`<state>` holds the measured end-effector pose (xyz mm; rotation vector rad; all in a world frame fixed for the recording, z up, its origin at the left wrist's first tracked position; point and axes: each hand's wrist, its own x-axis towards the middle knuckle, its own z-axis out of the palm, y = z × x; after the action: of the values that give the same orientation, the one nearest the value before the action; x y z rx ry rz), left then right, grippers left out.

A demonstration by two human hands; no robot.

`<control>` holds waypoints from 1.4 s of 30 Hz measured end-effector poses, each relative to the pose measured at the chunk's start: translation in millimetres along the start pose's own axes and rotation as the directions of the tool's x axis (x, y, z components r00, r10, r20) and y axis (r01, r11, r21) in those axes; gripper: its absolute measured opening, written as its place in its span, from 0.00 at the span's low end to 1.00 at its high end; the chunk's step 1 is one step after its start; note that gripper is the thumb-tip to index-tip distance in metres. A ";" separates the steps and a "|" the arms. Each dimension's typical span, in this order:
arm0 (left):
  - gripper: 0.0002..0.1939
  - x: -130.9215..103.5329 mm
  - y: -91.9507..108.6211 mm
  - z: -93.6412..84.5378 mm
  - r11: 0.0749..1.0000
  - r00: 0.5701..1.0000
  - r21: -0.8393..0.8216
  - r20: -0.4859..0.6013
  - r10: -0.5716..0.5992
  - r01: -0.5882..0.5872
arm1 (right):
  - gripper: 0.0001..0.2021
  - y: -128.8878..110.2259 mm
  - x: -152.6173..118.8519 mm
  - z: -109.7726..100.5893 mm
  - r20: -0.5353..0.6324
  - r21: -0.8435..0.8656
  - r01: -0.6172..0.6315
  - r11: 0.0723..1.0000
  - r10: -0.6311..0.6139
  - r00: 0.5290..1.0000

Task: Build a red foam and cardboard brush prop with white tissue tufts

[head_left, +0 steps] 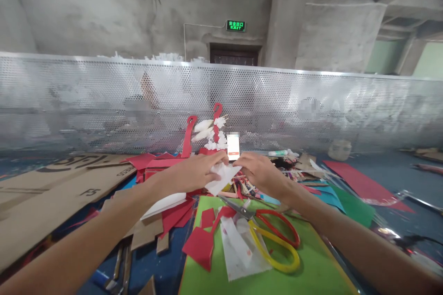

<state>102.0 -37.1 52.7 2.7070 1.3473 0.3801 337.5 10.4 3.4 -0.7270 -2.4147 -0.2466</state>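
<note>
A small piece of thin white paper [222,179] is held up between my two hands, above the far edge of a green sheet [304,272]. My left hand [204,169] grips its left side, fingers closed on it. On the opposite side my right hand [256,171] pinches its upper right corner. Below them lie scissors [247,214] with one red and one yellow handle loop. Beside the scissors are a scrap of white paper [238,258] and red cut pieces [200,245].
Upright red hook-shaped pieces [187,140] with white petal-like bits [204,125] stand near a lit phone [233,145]. Flattened cardboard [69,189] covers the left. To the right are a red sheet [360,182] and a clear jar [339,150]. A perforated metal panel [263,101] closes the back.
</note>
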 end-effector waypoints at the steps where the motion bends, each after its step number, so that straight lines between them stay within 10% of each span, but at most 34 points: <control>1: 0.18 2.6 -2.6 4.6 1.000 1.000 0.008 -0.008 -0.004 0.004 | 0.17 -1.4 -0.9 -0.1 0.011 -0.010 0.016 1.000 -0.016 1.000; 14: 0.20 11.7 -31.8 27.3 0.990 0.999 -0.133 0.011 0.041 -0.039 | 0.11 -14.9 -1.7 -4.4 -0.017 0.245 0.106 0.964 -0.105 0.994; 22: 0.11 6.4 -19.4 20.0 0.996 0.994 -0.057 0.087 0.072 -0.067 | 0.08 -18.2 3.3 -8.8 0.282 0.484 -0.295 0.824 0.172 0.944; 34: 0.17 4.6 -12.8 20.3 0.996 0.991 -0.016 0.098 0.089 -0.088 | 0.12 -12.6 1.4 -12.1 0.380 0.493 -0.363 0.791 0.179 0.907; 42: 0.20 7.8 -11.3 24.2 0.924 0.992 -0.383 0.104 0.067 -0.022 | 0.06 -32.2 0.4 -4.6 0.265 0.429 -0.267 0.863 0.162 0.950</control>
<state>104.1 -23.5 28.6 2.3986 1.0536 0.4316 321.7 -17.8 7.2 -0.8220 -2.4266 0.5137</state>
